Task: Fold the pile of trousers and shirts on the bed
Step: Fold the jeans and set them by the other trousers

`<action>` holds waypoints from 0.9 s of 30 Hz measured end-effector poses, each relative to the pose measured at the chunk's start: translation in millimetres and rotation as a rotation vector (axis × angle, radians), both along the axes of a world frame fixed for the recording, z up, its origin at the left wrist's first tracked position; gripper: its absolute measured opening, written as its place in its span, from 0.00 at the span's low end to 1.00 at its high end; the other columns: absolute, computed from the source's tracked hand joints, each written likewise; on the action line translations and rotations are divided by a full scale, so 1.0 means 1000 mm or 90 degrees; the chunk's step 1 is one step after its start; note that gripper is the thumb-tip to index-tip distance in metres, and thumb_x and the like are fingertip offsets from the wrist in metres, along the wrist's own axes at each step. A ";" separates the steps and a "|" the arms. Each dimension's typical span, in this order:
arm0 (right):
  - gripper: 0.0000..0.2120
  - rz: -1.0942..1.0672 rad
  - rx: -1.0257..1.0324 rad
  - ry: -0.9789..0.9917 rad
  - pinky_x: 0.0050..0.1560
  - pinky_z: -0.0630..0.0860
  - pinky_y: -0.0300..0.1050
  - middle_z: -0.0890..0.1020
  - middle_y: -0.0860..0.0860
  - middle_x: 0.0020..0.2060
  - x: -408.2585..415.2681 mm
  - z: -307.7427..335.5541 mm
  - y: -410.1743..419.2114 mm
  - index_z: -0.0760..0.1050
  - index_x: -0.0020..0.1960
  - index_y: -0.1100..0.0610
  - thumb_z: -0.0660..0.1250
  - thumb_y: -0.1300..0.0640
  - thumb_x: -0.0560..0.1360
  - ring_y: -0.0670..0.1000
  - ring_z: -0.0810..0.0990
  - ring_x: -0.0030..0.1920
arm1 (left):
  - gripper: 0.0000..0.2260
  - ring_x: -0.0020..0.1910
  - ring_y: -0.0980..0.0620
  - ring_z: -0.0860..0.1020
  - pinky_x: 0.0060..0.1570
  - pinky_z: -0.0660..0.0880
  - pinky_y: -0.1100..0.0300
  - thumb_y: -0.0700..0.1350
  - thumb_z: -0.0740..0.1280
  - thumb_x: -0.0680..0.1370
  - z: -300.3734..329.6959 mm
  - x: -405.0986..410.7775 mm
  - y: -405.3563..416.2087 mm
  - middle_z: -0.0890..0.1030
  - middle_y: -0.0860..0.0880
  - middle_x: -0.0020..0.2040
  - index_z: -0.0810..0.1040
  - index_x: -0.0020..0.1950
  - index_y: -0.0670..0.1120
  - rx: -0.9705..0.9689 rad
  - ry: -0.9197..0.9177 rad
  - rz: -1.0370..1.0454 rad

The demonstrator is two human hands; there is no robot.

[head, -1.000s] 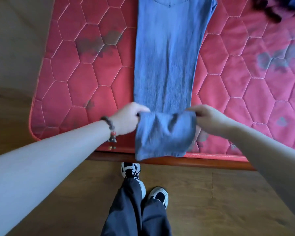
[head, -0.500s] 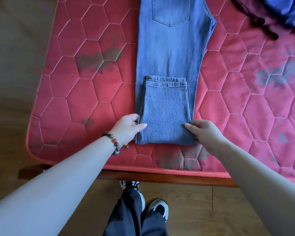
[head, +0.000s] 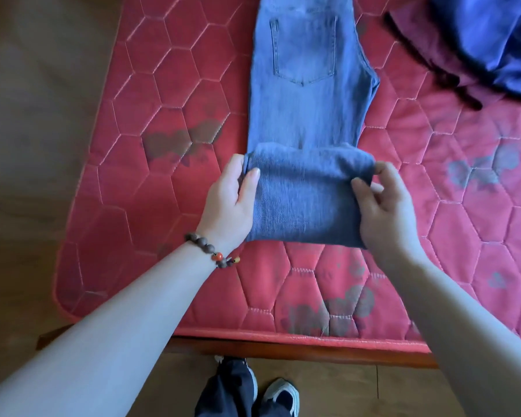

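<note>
Red quilted mattress (head: 169, 206), hexagon stitching, dark stains. Blue jeans (head: 306, 115) lie flat along it, pocket up — the folded leg end, flat half a second ago, is now lifted and rolling up toward the seat, second fold underway. Left hand (head: 229, 200) and right hand (head: 385, 212) pinch the thick denim fold's sides. Dark clothes pile (head: 478, 46) top right, unfolded.

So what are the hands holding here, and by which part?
The jeans: the left hand grips the left end of the folded leg section, the right hand its right end.
</note>
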State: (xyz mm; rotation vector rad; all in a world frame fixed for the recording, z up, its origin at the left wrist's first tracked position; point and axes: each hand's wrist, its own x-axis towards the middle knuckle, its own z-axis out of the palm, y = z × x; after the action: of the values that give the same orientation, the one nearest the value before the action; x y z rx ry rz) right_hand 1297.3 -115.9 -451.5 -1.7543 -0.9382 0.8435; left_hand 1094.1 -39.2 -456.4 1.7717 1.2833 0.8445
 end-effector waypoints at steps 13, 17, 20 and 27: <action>0.14 -0.023 -0.381 -0.046 0.46 0.69 0.42 0.80 0.52 0.46 0.025 -0.071 0.074 0.78 0.56 0.59 0.65 0.49 0.78 0.52 0.77 0.46 | 0.10 0.36 0.53 0.77 0.41 0.75 0.57 0.53 0.62 0.80 -0.082 0.018 0.076 0.80 0.53 0.38 0.80 0.52 0.49 -0.456 0.052 0.071; 0.16 -0.004 -0.378 0.014 0.41 0.74 0.49 0.76 0.56 0.40 0.026 -0.068 0.098 0.73 0.48 0.65 0.64 0.50 0.78 0.53 0.73 0.40 | 0.07 0.31 0.53 0.77 0.36 0.72 0.58 0.48 0.69 0.77 -0.074 0.039 0.095 0.82 0.51 0.33 0.80 0.44 0.44 -0.417 0.076 0.025; 0.14 -0.002 -0.238 -0.076 0.33 0.63 0.42 0.67 0.51 0.34 0.028 -0.047 0.114 0.62 0.39 0.58 0.63 0.56 0.79 0.48 0.64 0.35 | 0.03 0.43 0.48 0.83 0.50 0.79 0.51 0.44 0.68 0.78 -0.054 0.047 0.112 0.85 0.47 0.43 0.79 0.48 0.45 -0.374 -0.034 0.026; 0.11 -0.013 0.033 -0.138 0.47 0.73 0.49 0.79 0.59 0.44 0.078 0.018 0.227 0.71 0.53 0.59 0.62 0.52 0.78 0.48 0.75 0.42 | 0.09 0.45 0.57 0.83 0.46 0.80 0.63 0.50 0.68 0.76 0.019 0.085 0.221 0.85 0.55 0.45 0.77 0.56 0.55 -0.156 -0.157 0.023</action>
State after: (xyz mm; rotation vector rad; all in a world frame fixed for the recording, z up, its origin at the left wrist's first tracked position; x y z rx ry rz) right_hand 1375.4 111.2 -433.1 -1.8325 -1.0722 0.6179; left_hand 1178.7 182.2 -437.9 1.4095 1.2025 0.8560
